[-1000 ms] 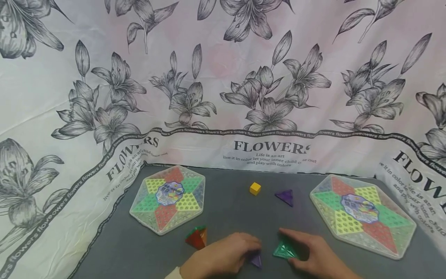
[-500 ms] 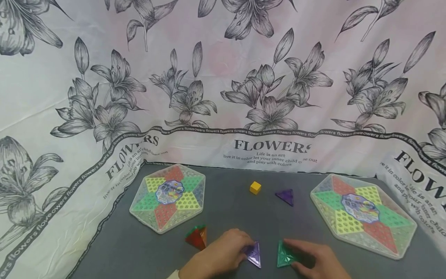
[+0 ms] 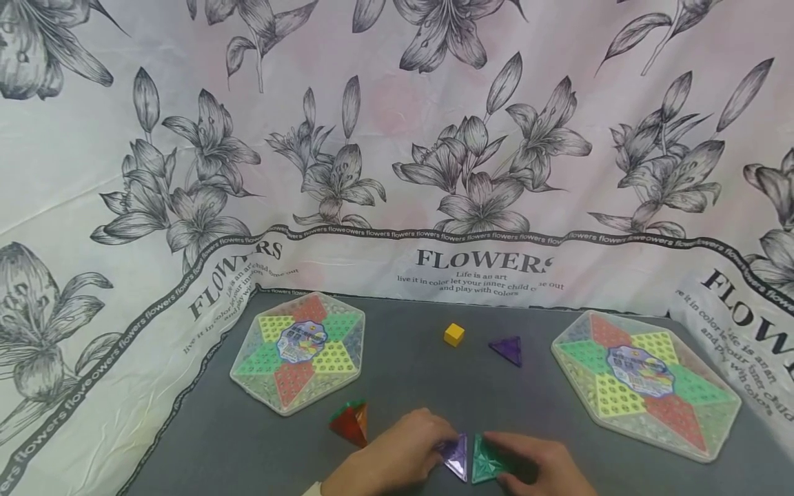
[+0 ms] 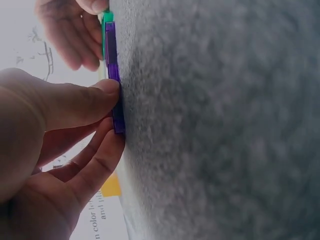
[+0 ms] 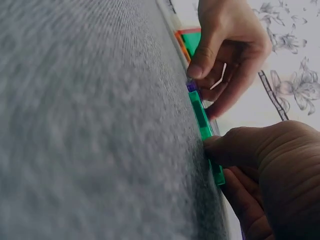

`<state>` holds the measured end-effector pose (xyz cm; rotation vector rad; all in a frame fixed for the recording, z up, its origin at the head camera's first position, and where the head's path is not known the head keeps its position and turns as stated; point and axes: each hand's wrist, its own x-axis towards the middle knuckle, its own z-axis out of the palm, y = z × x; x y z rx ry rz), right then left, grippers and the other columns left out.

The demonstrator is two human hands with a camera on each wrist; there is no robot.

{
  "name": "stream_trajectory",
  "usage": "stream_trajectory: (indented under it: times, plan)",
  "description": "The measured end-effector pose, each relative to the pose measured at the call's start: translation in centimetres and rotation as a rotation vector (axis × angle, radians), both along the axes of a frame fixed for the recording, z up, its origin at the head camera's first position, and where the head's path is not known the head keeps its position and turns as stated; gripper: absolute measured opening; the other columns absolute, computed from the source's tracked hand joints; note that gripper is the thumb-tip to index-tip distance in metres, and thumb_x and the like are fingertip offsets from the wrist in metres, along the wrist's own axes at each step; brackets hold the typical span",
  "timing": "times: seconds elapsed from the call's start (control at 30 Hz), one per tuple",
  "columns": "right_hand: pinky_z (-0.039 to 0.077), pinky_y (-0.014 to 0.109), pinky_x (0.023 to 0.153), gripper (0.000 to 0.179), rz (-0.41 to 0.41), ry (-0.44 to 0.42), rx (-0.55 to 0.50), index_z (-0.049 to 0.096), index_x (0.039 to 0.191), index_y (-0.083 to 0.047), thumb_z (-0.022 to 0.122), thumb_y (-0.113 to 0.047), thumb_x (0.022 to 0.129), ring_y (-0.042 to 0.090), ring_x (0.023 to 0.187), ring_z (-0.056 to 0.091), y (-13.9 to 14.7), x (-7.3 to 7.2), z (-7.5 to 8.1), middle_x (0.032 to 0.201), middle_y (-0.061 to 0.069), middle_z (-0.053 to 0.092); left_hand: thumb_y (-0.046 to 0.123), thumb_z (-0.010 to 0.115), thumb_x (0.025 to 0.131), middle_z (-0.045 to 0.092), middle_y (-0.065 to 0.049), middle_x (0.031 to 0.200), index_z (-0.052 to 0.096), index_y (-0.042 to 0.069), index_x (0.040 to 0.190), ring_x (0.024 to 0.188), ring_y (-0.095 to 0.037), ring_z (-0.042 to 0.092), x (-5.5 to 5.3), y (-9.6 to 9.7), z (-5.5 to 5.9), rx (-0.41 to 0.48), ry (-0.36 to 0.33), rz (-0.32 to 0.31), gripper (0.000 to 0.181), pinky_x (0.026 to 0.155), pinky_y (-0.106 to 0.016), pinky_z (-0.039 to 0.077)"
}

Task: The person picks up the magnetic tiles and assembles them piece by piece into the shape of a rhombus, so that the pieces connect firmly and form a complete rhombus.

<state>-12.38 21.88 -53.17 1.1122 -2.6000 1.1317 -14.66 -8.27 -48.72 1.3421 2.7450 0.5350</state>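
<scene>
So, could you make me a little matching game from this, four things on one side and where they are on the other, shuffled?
Things:
1. Yellow cube
2. Green tile
3. Purple tile
4. Red-and-orange piece

Places:
A. Gripped by the left hand
B. On the table, just off the near corner of a hexagonal board
C. Gripped by the right hand
D. At the back, beside a loose purple triangle

Right pairs: 1-D, 2-C, 3-A, 4-B.

A hexagonal box [image 3: 299, 355] sits left on the grey tabletop [image 3: 409, 379], a second box [image 3: 645, 375] right; flowered cloth [image 3: 347, 55] hangs behind.
</scene>
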Motion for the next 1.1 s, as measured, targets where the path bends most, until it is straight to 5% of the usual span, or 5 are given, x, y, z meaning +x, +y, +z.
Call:
stream_trajectory:
  times: [0.2,0.43,0.77,1.1]
  plan:
    - [0.063,0.027,0.090,0.056,0.016,0.029,-0.043,0.073,0.142,-0.014,0.092,-0.016,0.089,0.007,0.118,0.074,-0.7,0.0,-0.3,0.129,0.006,0.081,0.009,0.083,0.095,0.080,0.013,0.117,0.081,0.018,0.121,0.106,0.004,0.067,-0.2,0.2,0.1,-0.005,-0.035,-0.011,0.027,0.094,-0.015,0.051]
    - [0.064,0.027,0.086,0.057,-0.062,0.143,-0.019,0.077,0.135,-0.017,0.097,-0.017,0.082,0.007,0.110,0.076,-1.1,0.0,-0.7,0.121,-0.001,0.082,0.011,0.082,0.095,0.081,0.010,0.114,0.081,0.015,0.121,0.108,0.000,0.069,-0.4,0.1,-0.3,-0.023,-0.044,0.016,0.026,0.096,-0.022,0.056]
    - [0.050,0.006,0.093,0.059,-0.078,0.323,-0.048,0.078,0.130,-0.019,0.099,-0.011,0.076,0.006,0.101,0.077,-1.7,0.3,-0.6,0.115,-0.006,0.082,0.009,0.082,0.093,0.080,0.011,0.107,0.084,0.018,0.109,0.101,0.001,0.068,-0.4,0.0,-0.3,0.001,0.002,-0.006,0.018,0.089,-0.020,0.055]
    - [0.054,0.008,0.091,0.040,-0.049,0.333,-0.179,0.081,0.116,-0.021,0.097,-0.009,0.080,0.005,0.097,0.076,-3.6,0.4,0.5,0.109,-0.005,0.082,0.009,0.082,0.093,0.080,0.012,0.110,0.085,0.020,0.110,0.102,0.002,0.068,-0.1,0.0,-0.2,0.014,0.025,-0.008,0.021,0.092,-0.014,0.051]
